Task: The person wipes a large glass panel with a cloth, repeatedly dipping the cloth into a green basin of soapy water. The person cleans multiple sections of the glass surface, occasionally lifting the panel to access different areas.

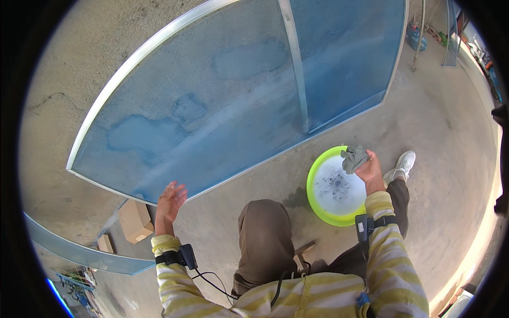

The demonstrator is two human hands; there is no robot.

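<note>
A large window screen (246, 99) with blue mesh and a pale metal frame leans in front of me, with darker patches on its mesh. My left hand (171, 200) is at the screen's lower left edge, fingers spread, gripping nothing; whether it touches the frame I cannot tell. My right hand (369, 169) holds a crumpled grey-green cloth (354, 159) over the right rim of a lime-green basin (314, 198). Whitish liquid with bubbles fills much of the basin, which stands on the floor below the screen.
Cardboard boxes (134, 222) lie at the left, near another framed blue panel (87, 254). A pole (419, 35) and a blue bag-like object (416, 37) are at the upper right. A damp patch (298, 198) marks the concrete floor left of the basin.
</note>
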